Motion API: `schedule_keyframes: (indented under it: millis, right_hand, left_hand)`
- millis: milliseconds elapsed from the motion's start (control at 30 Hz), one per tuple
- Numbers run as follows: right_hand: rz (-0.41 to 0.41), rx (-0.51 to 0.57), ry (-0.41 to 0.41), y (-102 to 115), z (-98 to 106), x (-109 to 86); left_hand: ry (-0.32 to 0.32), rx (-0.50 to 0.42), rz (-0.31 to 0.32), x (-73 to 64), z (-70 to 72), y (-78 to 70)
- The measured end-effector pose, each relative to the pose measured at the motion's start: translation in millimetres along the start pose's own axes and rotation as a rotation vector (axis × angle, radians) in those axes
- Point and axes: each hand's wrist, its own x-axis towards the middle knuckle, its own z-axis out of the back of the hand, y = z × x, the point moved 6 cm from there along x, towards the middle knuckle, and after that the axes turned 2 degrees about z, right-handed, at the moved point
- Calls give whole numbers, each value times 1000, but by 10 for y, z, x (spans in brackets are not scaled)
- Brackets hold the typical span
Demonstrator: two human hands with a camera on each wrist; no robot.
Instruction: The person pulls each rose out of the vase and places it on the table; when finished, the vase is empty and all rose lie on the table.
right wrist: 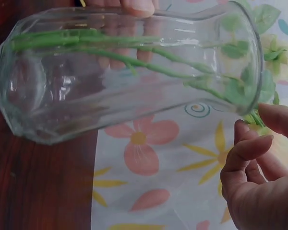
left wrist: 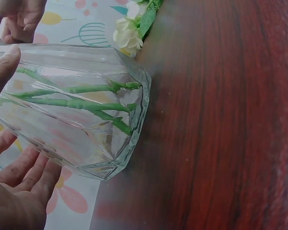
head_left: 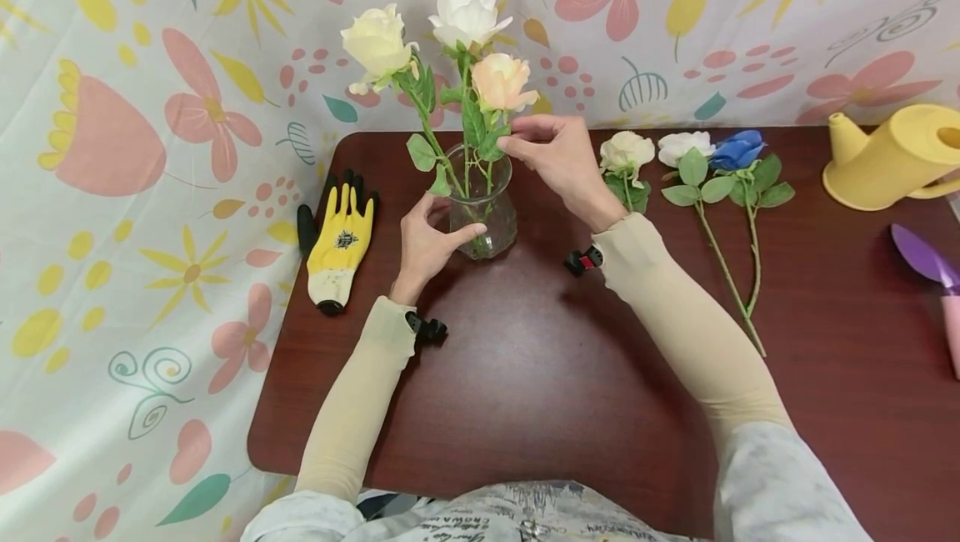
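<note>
Floral cloth in pink, yellow and teal hangs behind and to the left of a dark red-brown table. Near the table's back edge stands a clear faceted vase with 3 roses in it: a cream rose on the left, a white rose at the top and a peach rose on the right. Their green stems cross inside the glass and reach down to its base.

The left hand grips the vase low on its left side, thumb across the front of the glass and fingers curled round behind it. The right hand is up at the vase's rim, its thumb and fingers drawn together at the leaves just under the peach rose; the right wrist view shows the fingertips curled beside a stem at the mouth of the vase, but whether they truly pinch it I cannot tell.

To the left of the vase lies a yellow and black glove, palm down. To the right, 3 more roses lie flat: another cream one, a white one and a blue rose. A yellow watering can sits at the far right, and a purple trowel lies below it at the frame's edge.
</note>
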Motion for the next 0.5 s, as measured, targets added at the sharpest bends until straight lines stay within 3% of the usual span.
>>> schedule_keyframes:
  millis: [500]
  right_hand:
    - [-54,72,-8,-35,-153,110]
  left_hand:
    - [-5,12,-5,-11,13,-24]
